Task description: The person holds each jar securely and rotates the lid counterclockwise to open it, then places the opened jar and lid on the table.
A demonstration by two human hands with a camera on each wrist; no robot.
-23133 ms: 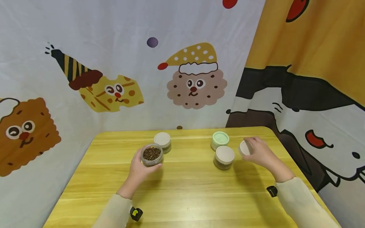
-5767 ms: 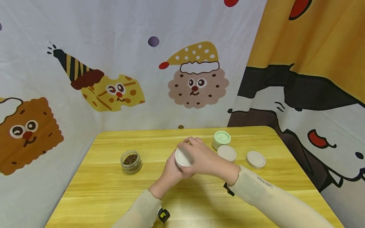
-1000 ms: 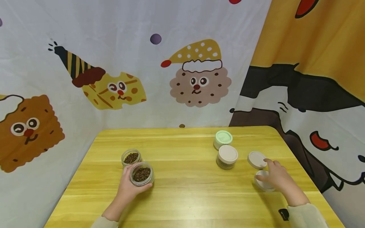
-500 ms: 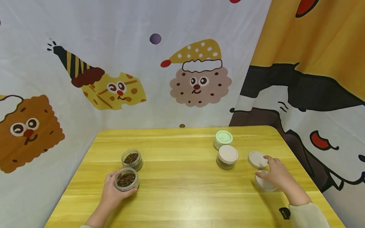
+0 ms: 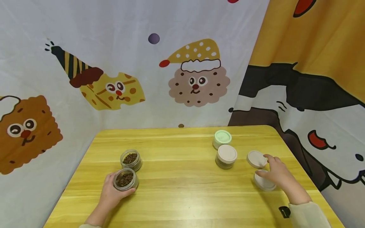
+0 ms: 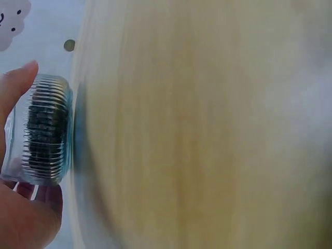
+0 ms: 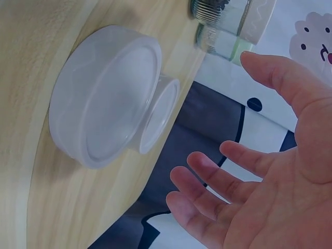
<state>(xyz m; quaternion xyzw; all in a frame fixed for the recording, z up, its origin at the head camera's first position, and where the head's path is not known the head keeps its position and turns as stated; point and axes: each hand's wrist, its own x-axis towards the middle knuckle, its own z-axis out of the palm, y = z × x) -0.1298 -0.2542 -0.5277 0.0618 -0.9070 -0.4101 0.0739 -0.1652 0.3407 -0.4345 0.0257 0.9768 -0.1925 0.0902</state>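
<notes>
Setting down is the step judged to be in hand: an open jar of coffee beans is held by the left hand at the lower left of the head view, fingers curled round its glass wall, its base on or just above the surface; which cannot be told. A second open jar stands just behind it, close but seemingly apart. At the lower right, the right hand is spread with relaxed fingers over a loose white lid, nothing being gripped; in the wrist view that lid is seen lying on the surface clear of the fingers. Another lid lies just beyond, and two capped jars, one beige-topped, one green-topped, are placed right of centre. Next, a release of the jar and a fresh grip on another capped jar are probably called for.
</notes>
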